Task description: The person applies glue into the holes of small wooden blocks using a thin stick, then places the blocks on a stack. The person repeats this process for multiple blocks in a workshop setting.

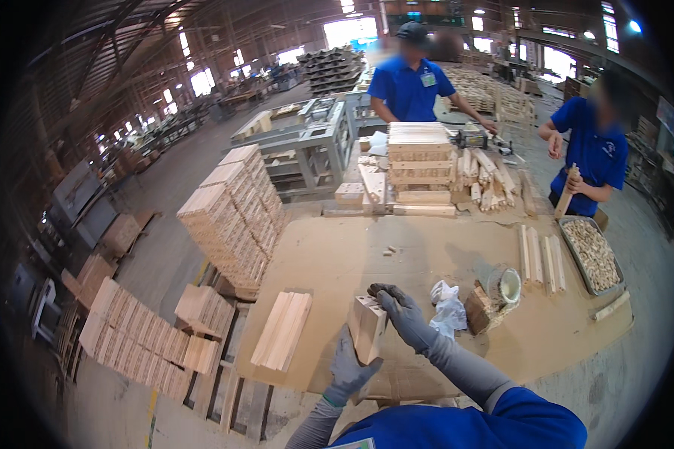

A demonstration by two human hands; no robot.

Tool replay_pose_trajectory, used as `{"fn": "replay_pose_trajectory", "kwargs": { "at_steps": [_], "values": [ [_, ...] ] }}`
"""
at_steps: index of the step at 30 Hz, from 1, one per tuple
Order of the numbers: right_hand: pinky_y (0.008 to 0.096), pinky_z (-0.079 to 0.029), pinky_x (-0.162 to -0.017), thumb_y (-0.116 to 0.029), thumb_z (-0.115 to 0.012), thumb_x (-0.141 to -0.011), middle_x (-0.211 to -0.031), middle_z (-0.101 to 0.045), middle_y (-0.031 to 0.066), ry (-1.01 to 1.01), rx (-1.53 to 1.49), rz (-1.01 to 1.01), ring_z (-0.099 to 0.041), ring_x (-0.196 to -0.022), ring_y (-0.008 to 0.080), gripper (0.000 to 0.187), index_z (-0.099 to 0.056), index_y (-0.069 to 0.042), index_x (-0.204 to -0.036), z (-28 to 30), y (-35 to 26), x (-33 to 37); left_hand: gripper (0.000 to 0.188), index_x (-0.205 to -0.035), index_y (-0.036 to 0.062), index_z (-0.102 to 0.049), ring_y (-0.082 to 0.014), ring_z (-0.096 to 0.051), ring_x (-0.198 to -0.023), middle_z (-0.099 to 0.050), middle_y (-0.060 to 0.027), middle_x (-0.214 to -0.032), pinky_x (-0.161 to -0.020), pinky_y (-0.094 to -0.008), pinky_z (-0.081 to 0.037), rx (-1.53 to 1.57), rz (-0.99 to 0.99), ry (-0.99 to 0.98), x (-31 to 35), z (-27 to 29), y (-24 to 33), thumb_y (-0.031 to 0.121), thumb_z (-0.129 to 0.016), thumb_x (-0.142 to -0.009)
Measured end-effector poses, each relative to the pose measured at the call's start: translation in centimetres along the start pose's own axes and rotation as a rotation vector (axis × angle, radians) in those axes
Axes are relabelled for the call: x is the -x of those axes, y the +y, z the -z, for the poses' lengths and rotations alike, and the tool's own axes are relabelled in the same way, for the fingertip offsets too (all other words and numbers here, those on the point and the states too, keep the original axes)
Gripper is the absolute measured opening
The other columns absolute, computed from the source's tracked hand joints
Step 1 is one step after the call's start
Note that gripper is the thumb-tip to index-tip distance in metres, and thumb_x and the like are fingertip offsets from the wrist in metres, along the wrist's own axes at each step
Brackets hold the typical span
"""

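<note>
A short bundle of pale wooden pieces (366, 333), with small dark holes in its upper end, is held tilted above the cardboard-covered table (329, 254). My left hand (348, 368), in a grey glove, grips its lower end and left side. My right hand (407, 318), also gloved in grey, is closed at its upper right corner; part of its grip is hidden. To the left lies a flat row of wooden strips (282, 331). A few small wooden dowels (389, 251) rest farther up the table.
Right of my hands are a crumpled plastic bag (448, 310), a white tub (508, 286) and a wooden block (481, 308). A tray of dowels (590, 254) sits at the right edge. Tall wood stacks (232, 217) stand left. Two co-workers in blue (412, 90) work across the table.
</note>
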State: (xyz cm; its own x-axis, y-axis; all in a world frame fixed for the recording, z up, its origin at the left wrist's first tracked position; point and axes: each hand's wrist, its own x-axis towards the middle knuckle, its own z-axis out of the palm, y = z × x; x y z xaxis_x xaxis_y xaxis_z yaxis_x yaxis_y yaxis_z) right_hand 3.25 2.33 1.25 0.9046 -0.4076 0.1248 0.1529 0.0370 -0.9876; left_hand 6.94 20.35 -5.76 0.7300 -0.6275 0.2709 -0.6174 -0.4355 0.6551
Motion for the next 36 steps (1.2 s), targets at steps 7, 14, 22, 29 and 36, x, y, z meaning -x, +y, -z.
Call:
{"fn": "replay_pose_trajectory", "kwargs": {
  "at_steps": [7, 14, 22, 29, 36],
  "values": [
    [0.0285, -0.039, -0.099, -0.006, -0.052, -0.093, -0.129, -0.053, 0.0117, 0.061, 0.032, 0.258, -0.05, -0.118, 0.0164, 0.037, -0.048, 0.001, -0.129, 2.0, -8.5, 8.5, 0.109, -0.142, -0.0089, -0.004, -0.0384, -0.054, -0.108, -0.042, -0.0257, -0.128, -0.087, -0.0455, -0.048, 0.303, -0.437, 0.122, -0.1, -5.5, 4.2, 0.029, -0.076, -0.07],
    [0.0308, -0.037, -0.101, -0.006, -0.049, -0.092, -0.134, -0.049, 0.0149, 0.176, 0.18, -0.013, -0.048, -0.121, 0.02, 0.038, -0.048, 0.004, -0.128, 5.0, -5.5, 12.4, 0.112, -0.142, -0.008, 0.006, -0.0382, -0.055, -0.11, -0.047, -0.025, -0.126, -0.089, -0.0466, -0.045, 0.337, -0.504, 0.106, 0.2, -11.1, 7.1, 0.032, -0.074, -0.075],
    [0.0299, -0.043, -0.095, -0.007, -0.052, -0.091, -0.123, -0.057, 0.0159, 0.218, 0.183, 0.037, -0.055, -0.115, 0.022, 0.037, -0.051, -0.002, -0.128, 9.5, -4.0, 13.2, 0.107, -0.14, -0.01, -0.004, -0.0399, -0.055, -0.104, -0.048, -0.0268, -0.12, -0.086, -0.0469, -0.047, 0.108, -0.454, 0.147, 0.3, -13.8, 9.4, 0.033, -0.075, -0.073],
    [0.0301, -0.044, -0.091, -0.02, -0.047, -0.097, -0.12, -0.058, 0.0157, 0.122, 0.223, 0.263, -0.058, -0.107, 0.0199, 0.038, -0.05, 0.004, -0.127, 19.0, -7.6, 14.4, 0.087, -0.133, -0.0062, -0.032, -0.0309, -0.059, -0.101, -0.055, -0.0194, -0.114, -0.084, -0.0422, -0.049, 0.381, -0.167, 0.238, 2.4, -11.6, 13.8, 0.028, -0.079, -0.068],
    [0.028, -0.054, -0.075, -0.01, -0.046, -0.097, -0.105, -0.059, 0.0124, 0.355, 0.163, 0.188, -0.063, -0.084, 0.0189, 0.024, -0.055, 0.007, -0.112, 28.0, -8.7, 14.7, 0.065, -0.119, -0.0014, -0.046, -0.0171, -0.061, -0.082, -0.059, -0.0089, -0.101, -0.073, -0.0313, -0.053, 0.372, 0.002, 0.315, 4.5, -10.6, 18.3, 0.011, -0.078, -0.064]
  ]
}}
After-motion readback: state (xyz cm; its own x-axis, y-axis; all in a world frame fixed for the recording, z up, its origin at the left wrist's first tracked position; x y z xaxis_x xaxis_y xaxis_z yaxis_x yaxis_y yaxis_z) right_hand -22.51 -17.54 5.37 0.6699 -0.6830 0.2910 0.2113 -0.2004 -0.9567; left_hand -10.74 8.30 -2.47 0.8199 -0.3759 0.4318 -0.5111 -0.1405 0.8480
